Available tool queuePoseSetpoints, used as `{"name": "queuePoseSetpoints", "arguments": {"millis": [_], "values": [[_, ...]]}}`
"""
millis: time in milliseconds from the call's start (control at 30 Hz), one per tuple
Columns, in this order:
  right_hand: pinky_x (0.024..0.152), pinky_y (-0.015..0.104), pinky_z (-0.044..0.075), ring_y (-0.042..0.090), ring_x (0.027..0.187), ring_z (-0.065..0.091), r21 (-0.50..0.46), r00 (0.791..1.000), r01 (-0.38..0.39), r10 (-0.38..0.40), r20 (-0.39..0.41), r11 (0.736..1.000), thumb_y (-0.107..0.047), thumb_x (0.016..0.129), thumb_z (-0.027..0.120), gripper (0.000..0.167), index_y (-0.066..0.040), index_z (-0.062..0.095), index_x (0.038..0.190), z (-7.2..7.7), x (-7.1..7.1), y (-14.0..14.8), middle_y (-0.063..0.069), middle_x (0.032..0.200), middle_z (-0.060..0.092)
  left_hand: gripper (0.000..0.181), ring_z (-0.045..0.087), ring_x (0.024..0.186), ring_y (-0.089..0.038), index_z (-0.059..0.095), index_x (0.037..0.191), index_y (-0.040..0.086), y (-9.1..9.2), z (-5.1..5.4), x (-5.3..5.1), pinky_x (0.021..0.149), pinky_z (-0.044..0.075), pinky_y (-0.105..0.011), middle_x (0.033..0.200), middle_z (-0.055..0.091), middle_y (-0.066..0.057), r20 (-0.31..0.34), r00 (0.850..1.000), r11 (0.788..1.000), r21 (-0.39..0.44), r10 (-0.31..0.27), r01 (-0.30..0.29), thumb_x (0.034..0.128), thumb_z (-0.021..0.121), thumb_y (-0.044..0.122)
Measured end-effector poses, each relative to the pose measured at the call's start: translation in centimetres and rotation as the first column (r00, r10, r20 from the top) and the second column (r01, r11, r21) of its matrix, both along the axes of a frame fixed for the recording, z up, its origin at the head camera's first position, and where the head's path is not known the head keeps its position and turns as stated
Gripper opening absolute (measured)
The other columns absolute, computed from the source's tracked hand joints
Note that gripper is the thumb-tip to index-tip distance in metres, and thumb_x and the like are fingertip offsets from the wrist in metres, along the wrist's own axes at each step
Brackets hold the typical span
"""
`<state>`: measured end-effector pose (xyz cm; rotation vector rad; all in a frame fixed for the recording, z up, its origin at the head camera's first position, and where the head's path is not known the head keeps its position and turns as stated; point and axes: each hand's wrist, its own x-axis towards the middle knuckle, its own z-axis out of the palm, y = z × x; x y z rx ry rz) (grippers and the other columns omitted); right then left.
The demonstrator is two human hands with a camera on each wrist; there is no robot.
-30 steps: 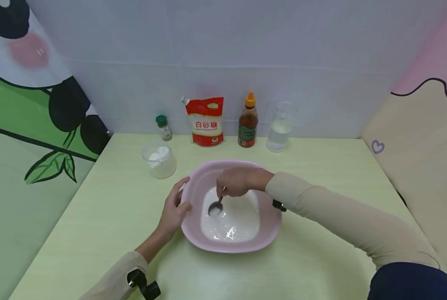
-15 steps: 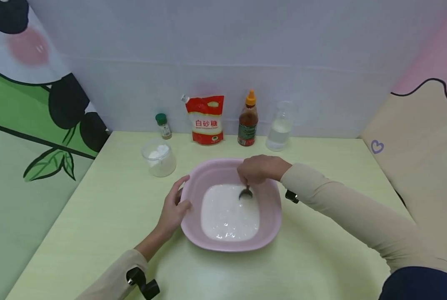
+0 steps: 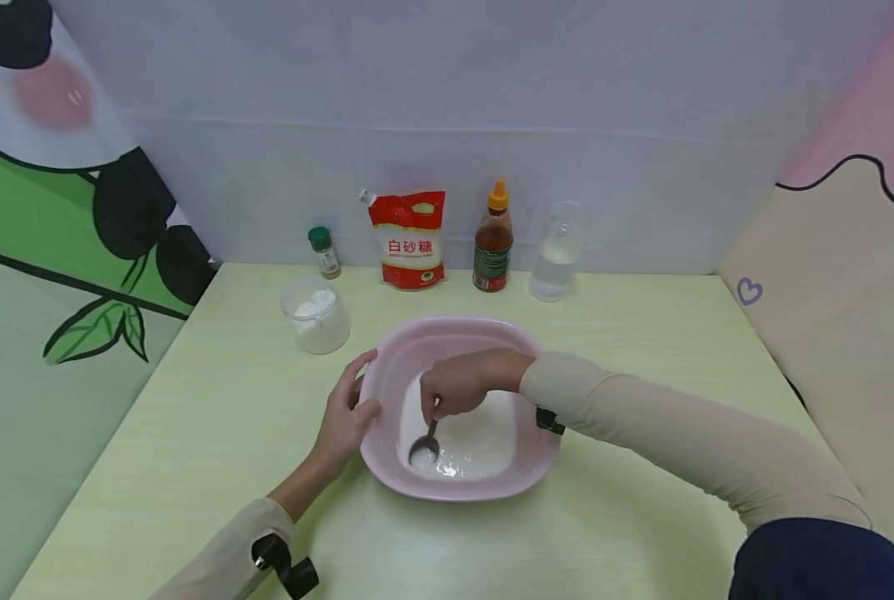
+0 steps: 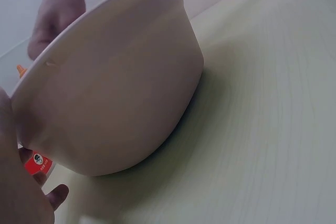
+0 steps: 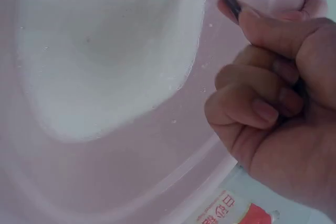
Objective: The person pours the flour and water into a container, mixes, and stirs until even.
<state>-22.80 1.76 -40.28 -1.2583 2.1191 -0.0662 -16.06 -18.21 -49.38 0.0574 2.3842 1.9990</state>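
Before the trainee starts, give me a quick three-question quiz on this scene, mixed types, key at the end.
1. What does the right hand hold?
2. Fill in: along the back, between the red pouch and the clear glass container, stands the ____.
3. True or false: the left hand is holding the red pouch.

Key
1. A spoon.
2. Orange-capped bottle.
3. False: it grips the pink basin by its rim.
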Motion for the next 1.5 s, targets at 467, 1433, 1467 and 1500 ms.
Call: {"name": "queuePoseSetpoints", "arguments": {"millis": [467, 1433, 1467, 1500], "values": [[0.068, 0.03, 0.042, 0.017, 0.08, 0.051, 0.014, 0.918, 0.255, -0.238, -0.317, 0.967, -0.015, 0.099, 0.055, 0.018, -0.011, 0.072, 0.102, 1.3, -3.3, 2.5, 0.002, 0.086, 0.062, 0.076, 0.059, 0.114, -0.041, 0.038, 0.152, 0.013, 0.0, -0.1, 0.0, 0.074, 0.056, -0.026, 0.143, 0.052, -0.03, -0.008, 1.0, 1.0, 0.007, -0.001, 0.001, 0.0807, 0.047, -0.01], [0.082, 0.03, 0.052, 0.017, 0.09, 0.059, -0.118, 0.958, 0.128, -0.154, -0.241, 0.985, -0.01, 0.098, 0.058, 0.025, -0.016, 0.077, 0.114, 0.0, -3.1, 1.6, 0.0, 0.11, 0.076, 0.077, 0.058, 0.117, -0.043, 0.036, 0.153, 0.013, 0.0, 0.1, 0.1, 0.075, 0.057, -0.026, 0.144, 0.051, -0.03, 0.002, 1.0, 1.0, 0.017, -0.003, 0.003, 0.0807, 0.046, -0.011], [0.08, 0.031, 0.051, 0.018, 0.088, 0.059, -0.128, 0.954, 0.12, -0.15, -0.26, 0.985, -0.01, 0.098, 0.058, 0.025, -0.016, 0.077, 0.114, 0.1, -3.1, 1.6, 0.001, 0.108, 0.076, 0.077, 0.058, 0.117, -0.044, 0.036, 0.153, 0.013, 0.0, 0.1, 0.1, 0.076, 0.057, -0.027, 0.144, 0.051, -0.031, 0.0, 1.0, 1.0, 0.019, -0.005, 0.005, 0.0808, 0.046, -0.011], [0.079, 0.031, 0.051, 0.019, 0.087, 0.059, -0.135, 0.95, 0.104, -0.139, -0.281, 0.985, -0.011, 0.098, 0.059, 0.024, -0.015, 0.077, 0.114, 0.1, -3.2, 1.6, 0.002, 0.107, 0.076, 0.077, 0.058, 0.117, -0.044, 0.036, 0.153, 0.013, 0.0, 0.1, 0.1, 0.076, 0.057, -0.027, 0.144, 0.051, -0.031, -0.001, 1.0, 1.0, 0.02, -0.005, 0.005, 0.0807, 0.046, -0.011]]}}
